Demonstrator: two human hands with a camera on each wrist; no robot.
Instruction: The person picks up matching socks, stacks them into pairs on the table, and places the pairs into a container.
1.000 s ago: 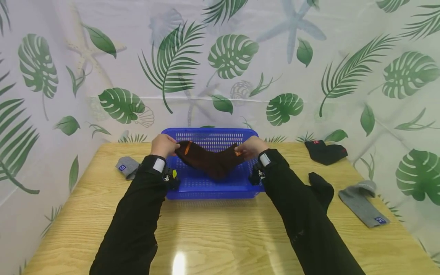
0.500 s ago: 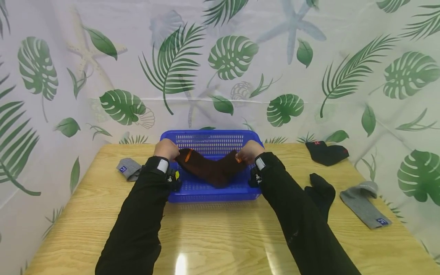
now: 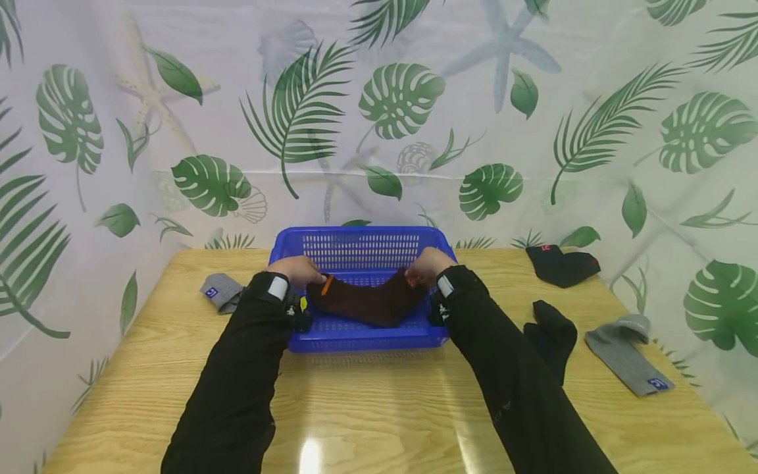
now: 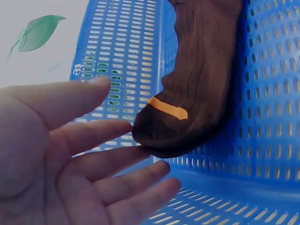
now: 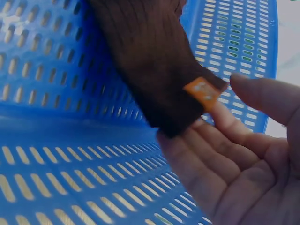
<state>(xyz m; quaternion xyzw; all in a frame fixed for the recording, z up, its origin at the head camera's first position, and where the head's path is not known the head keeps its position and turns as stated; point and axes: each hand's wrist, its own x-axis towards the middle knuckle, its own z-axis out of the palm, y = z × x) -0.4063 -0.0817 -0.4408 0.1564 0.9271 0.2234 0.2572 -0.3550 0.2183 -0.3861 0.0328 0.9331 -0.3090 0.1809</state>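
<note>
The step in hand appears to be laying the brown sock (image 3: 358, 304) down in the blue basket (image 3: 367, 341), where it stretches across the inside from one hand to the other. The left hand (image 4: 65, 168) has its fingers spread and nearly straight, the tips touching the toe; the right hand (image 5: 246, 173) is also unclenched, fingers reaching under the cuff and thumb standing apart from them. Drawing both hands out without dragging the cloth seems the next need. The basket stands on a wood-grained bench (image 3: 355, 408). Left of the basket lies a folded grey sock (image 3: 222, 293); to its right lie a black sock (image 3: 551, 336), a grey sock (image 3: 628, 355) and red-marked dark socks (image 3: 562, 266). Behind the basket hangs a leaf-patterned backdrop (image 3: 438, 197).
</note>
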